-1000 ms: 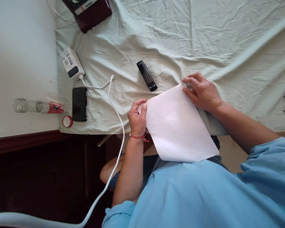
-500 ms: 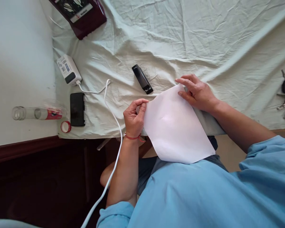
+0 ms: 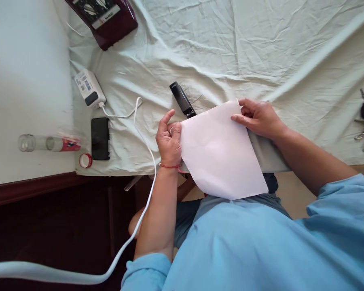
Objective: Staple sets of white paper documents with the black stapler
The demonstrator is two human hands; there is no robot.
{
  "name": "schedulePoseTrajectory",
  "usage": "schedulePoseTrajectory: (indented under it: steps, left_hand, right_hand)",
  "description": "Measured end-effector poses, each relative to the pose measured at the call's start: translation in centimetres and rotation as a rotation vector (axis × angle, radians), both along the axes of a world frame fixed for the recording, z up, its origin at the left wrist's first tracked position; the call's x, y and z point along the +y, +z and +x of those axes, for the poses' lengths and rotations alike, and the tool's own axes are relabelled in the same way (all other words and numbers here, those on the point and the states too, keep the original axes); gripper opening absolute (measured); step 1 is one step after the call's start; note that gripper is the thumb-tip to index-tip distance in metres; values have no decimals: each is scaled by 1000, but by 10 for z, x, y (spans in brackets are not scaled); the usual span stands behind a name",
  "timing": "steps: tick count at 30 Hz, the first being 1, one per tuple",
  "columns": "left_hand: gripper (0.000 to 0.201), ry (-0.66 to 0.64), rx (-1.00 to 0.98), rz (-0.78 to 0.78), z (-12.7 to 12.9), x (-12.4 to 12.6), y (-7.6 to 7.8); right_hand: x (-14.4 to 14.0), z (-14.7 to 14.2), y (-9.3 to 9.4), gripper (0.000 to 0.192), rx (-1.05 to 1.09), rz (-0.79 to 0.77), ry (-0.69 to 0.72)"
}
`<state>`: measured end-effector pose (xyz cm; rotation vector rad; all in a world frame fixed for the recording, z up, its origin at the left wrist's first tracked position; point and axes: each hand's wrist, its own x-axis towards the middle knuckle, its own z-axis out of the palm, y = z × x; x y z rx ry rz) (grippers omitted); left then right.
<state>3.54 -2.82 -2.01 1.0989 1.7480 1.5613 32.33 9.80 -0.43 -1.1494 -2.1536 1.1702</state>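
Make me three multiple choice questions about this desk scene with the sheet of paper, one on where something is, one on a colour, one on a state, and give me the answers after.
1. Where does the black stapler lie?
A. on the cloth beyond the white paper
B. on the person's lap
C. beside the keys

2. What colour is the band on the left wrist?
A. green
B. red
C. black

3. How is the clear bottle?
A. upright and capped
B. on its side, cap off
C. crushed flat

Answers: 1 A, it pokes out past the sheet's far edge. 2 B, a red cord circles the wrist below the left hand. 3 B, it lies flat, and the cap sits apart.
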Motion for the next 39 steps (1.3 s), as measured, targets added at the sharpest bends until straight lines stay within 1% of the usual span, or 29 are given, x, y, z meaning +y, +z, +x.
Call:
schedulePoseTrajectory:
  steps: [1,3,5,8,10,13,18,20,23,25,29,31,33,34,37,39]
  left_hand:
    - [63,-1,-7,-6,0,2,-6]
    - [65,16,-35,-17,0,3,-14]
    - [62,46,-85,-31,-2,2,-18]
    - [56,60,-139,-65,-6,-1,-19]
    - [53,42,-114,-93,-8,-2,-20]
    - [47,37,-48,-118,-10,2,-22]
    - [32,151,-17,-87,-8,18,-26]
    - [25,186,-23,-92,-7,24,-27]
    - [19,207,-31,-132,-5,31,-26]
    - [18,203,-19,-172,-4,35,-24]
    - [19,202,54,-233,-3,42,-22]
    - [20,209,123,-227,-4,44,-22]
    - [23,205,215,-184,-4,43,-22]
    - [27,195,274,-154,-3,41,-22]
    - [53,130,477,-88,-3,31,-20]
    - [61,69,591,-84,-2,26,-19]
  right_hand:
    - [-1,-1,2,35,-6,-11,-17]
    - [-4,-2,5,43,-27,-2,-59]
    - [-6,-4,7,50,-38,30,-100]
    - [-6,-4,6,53,-39,85,-143]
    - [-5,-4,5,53,-32,106,-175]
    - [-5,-4,5,51,-7,94,-201]
    - [-7,-3,10,45,-36,76,-138]
    - [-8,-3,11,46,-63,82,-116]
    - [-7,-1,10,52,-89,108,-136]
    - [-5,1,9,52,-82,111,-171]
    - [1,4,9,47,-55,56,-211]
    - [3,5,9,44,-43,28,-222]
    - [4,6,9,42,-23,18,-239]
    - [4,6,10,41,-17,19,-246]
    - [4,7,11,42,-34,16,-259]
    - [3,7,13,42,-52,6,-263]
